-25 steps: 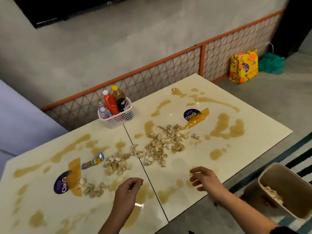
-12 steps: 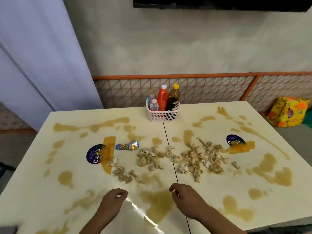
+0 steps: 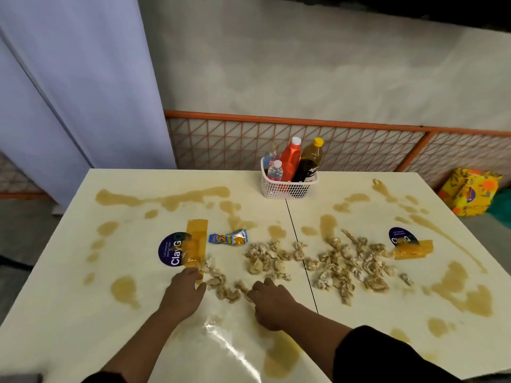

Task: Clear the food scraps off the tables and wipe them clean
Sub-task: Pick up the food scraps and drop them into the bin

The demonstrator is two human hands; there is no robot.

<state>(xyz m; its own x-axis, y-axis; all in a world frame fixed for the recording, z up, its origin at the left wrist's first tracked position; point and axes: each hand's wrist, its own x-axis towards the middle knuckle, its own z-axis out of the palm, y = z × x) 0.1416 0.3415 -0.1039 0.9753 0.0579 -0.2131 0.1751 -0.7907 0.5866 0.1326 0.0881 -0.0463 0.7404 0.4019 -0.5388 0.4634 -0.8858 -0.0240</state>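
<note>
Left hand [image 3: 185, 291] lies flat, grip apart, left of the scraps [image 3: 265, 258]. Right hand [image 3: 272, 302] bends onto their near edge, grip cannot be told. Stained tabletop [image 3: 69, 313] lies open nearer.

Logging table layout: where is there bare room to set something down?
Bare: left table far strip behind the spill streak; near-left corner beside the left hand. Crowded: the food scraps band between both stickers, and around the basket.

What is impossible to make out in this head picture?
Head view: whether the left hand or right hand grips scraps: their backs hide the fingertips.
Head view: small print on the ClayG sticker: too small.
Head view: green thing: cut off by right edge.
</note>
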